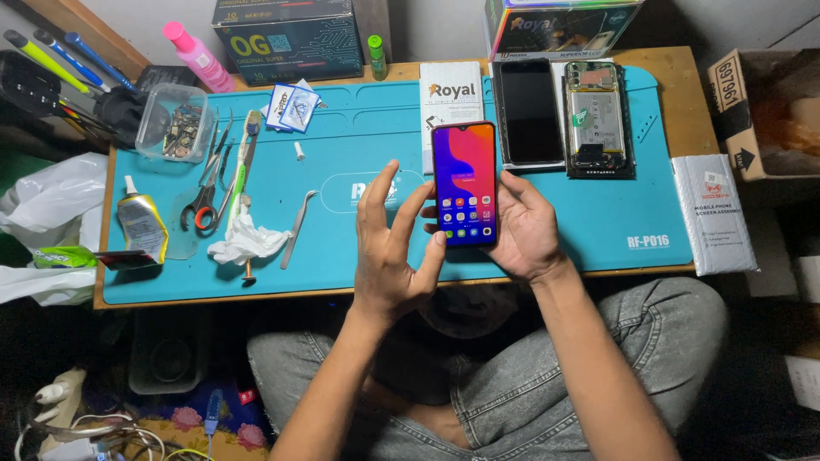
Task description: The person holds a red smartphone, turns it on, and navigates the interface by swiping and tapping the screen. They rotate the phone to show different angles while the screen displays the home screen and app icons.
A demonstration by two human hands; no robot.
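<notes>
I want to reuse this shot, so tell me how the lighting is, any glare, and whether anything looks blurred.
Head view: the teal work mat is evenly lit, while the floor below is dark; the lit smartphone in the right hand glows brightly without washing out; the left hand looks sharp; table edges bow slightly from wide-angle distortion.

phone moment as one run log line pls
right hand: holds lit phone upright | left hand: open, thumb at phone's lower left edge | below: teal mat | nearby: tweezers, scissors
</notes>
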